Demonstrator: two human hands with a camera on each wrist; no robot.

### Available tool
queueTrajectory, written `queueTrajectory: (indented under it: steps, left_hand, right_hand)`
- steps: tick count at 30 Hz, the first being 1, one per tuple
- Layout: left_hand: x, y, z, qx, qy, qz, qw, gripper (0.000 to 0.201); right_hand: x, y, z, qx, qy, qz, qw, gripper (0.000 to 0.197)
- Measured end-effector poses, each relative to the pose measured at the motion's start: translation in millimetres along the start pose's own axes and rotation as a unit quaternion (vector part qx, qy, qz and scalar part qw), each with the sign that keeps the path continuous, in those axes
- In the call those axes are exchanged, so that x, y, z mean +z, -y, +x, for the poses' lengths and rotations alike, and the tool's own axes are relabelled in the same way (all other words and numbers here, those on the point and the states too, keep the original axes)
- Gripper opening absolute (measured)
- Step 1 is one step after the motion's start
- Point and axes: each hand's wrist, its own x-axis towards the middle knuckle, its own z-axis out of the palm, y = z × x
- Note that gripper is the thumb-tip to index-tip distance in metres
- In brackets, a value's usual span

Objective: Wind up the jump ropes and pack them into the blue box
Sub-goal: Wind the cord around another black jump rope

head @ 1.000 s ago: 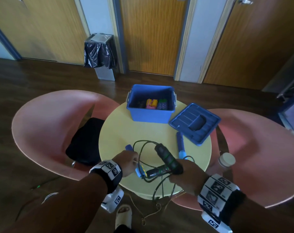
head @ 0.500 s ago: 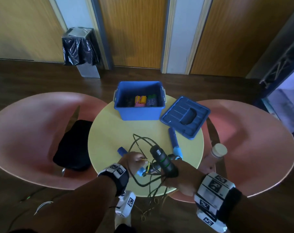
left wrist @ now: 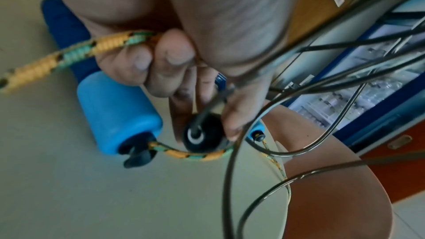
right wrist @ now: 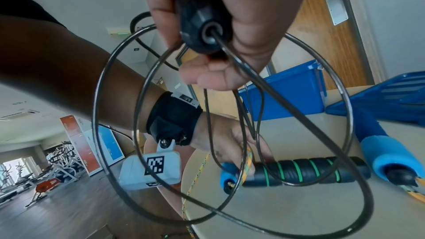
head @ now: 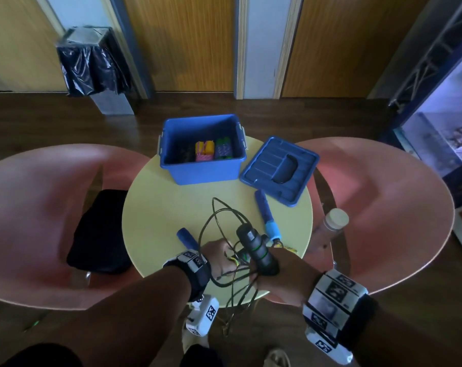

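The blue box stands open at the table's far side, with wound ropes inside. My right hand grips one black green-ringed handle upright; its thin black cable hangs in loose loops. My left hand holds the end of the second black handle, which lies on the yellow table. A yellow-green braided cord runs under the left fingers. That cord's two blue handles lie on the table.
The blue lid lies right of the box. Pink chairs flank the table; a black bag sits on the left one. A capped bottle stands by the table's right edge. Rope ends dangle over the near edge.
My left hand has shifted right from beside the near blue handle onto the lying black handle. The hands are closer together, and the head view has turned slightly.
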Motion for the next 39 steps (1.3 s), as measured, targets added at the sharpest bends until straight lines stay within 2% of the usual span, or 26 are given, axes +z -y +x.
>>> queueTrajectory:
  steps: [4, 6, 8, 10, 12, 15, 17, 19, 23, 25, 27, 28, 29, 31, 35, 39]
  left_hand:
    - [-5.0, 27.3, 3.4, -0.002, -0.127, -0.115, 0.985, 0.028]
    - [-6.6, 46.6, -1.0, -0.014, -0.190, -0.172, 0.967, 0.016]
    - [-4.6, 61.8, -9.4, -0.056, -0.260, -0.262, 0.928, 0.008]
    - [2.1, 71.1, -21.4, -0.136, -0.312, -0.360, 0.869, 0.019]
    - [14.1, 77.2, -30.0, -0.205, -0.320, -0.423, 0.822, 0.038]
    - [30.7, 83.9, -35.8, -0.239, -0.327, -0.448, 0.797, 0.064]
    - [39.8, 88.5, -32.8, -0.247, -0.331, -0.470, 0.780, 0.069]
    - [43.6, 84.4, -32.2, -0.243, -0.327, -0.547, 0.731, 0.067]
    - [41.7, 74.0, -33.7, -0.276, -0.307, -0.626, 0.662, 0.073]
    - [35.0, 74.4, -33.5, -0.300, -0.290, -0.622, 0.663, 0.079]
    - [32.0, 88.1, -24.8, -0.311, -0.286, -0.563, 0.710, 0.091]
    - [30.9, 95.4, -17.5, -0.309, -0.274, -0.521, 0.747, 0.096]
    - [27.4, 99.6, -11.6, -0.307, -0.265, -0.478, 0.779, 0.097]
    - [13.8, 96.1, -8.2, -0.302, -0.245, -0.421, 0.819, 0.091]
    - [-12.0, 93.8, 9.4, -0.265, -0.223, -0.378, 0.859, 0.087]
    - [-24.1, 95.2, 29.5, -0.246, -0.197, -0.280, 0.907, 0.091]
  right_hand:
    - [-0.8, -0.6, 3.4, 0.002, -0.026, -0.033, 0.999, 0.029]
    - [0.0, 4.5, 5.2, 0.005, -0.027, -0.074, 0.997, 0.020]
    - [3.0, 9.4, 8.8, 0.007, -0.025, -0.120, 0.992, 0.012]
    - [6.9, 14.8, 13.8, 0.002, -0.019, -0.153, 0.988, 0.007]
    - [10.0, 19.7, 19.0, 0.000, -0.011, -0.170, 0.985, 0.009]
    - [12.3, 23.0, 27.1, -0.014, -0.004, -0.182, 0.983, 0.010]
    - [12.3, 24.2, 30.3, -0.014, -0.010, -0.179, 0.984, 0.009]
    - [11.9, 23.4, 33.2, -0.014, -0.024, -0.170, 0.985, 0.009]
    - [10.2, 20.6, 34.7, -0.020, -0.029, -0.173, 0.984, 0.015]
    - [8.0, 20.3, 34.0, -0.019, -0.022, -0.176, 0.984, 0.016]
    - [5.7, 20.3, 32.2, -0.019, -0.021, -0.178, 0.984, 0.016]
    - [4.3, 20.4, 30.9, -0.018, -0.023, -0.179, 0.983, 0.015]
    - [2.3, 20.8, 29.8, -0.018, -0.028, -0.177, 0.984, 0.014]
    - [-4.2, 22.9, 27.2, -0.020, -0.042, -0.167, 0.985, 0.014]
    - [-22.6, 23.4, 19.8, -0.012, -0.072, -0.124, 0.990, 0.021]
    - [-41.7, 17.5, 3.0, -0.011, -0.078, -0.056, 0.995, 0.016]
